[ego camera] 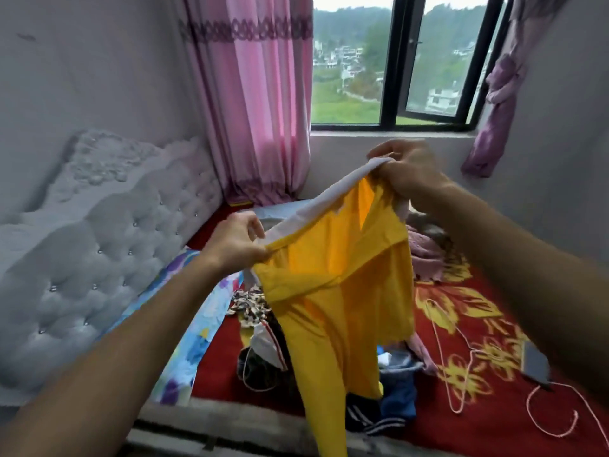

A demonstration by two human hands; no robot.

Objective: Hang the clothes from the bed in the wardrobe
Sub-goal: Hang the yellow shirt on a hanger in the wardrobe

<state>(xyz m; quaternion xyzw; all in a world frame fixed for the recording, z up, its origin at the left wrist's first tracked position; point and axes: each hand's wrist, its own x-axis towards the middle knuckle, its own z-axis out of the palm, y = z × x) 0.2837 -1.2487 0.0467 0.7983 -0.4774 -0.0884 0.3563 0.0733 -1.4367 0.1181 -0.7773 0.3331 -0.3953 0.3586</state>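
Hanging lengthwise downward, yellow shirt, pinched by both hands.

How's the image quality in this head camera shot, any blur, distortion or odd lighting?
Head view: daylight from the window lights the room and shines through the yellow garment, glowing orange near the right hand; wide-angle lens bows the window frame and stretches both forearms; overall soft, the left hand slightly blurred; no harsh glare.

I see both bare forearms reaching forward. My left hand sits lower and nearer, fingers pinched shut; my right hand is raised higher and farther out, fist curled closed, knuckles up.
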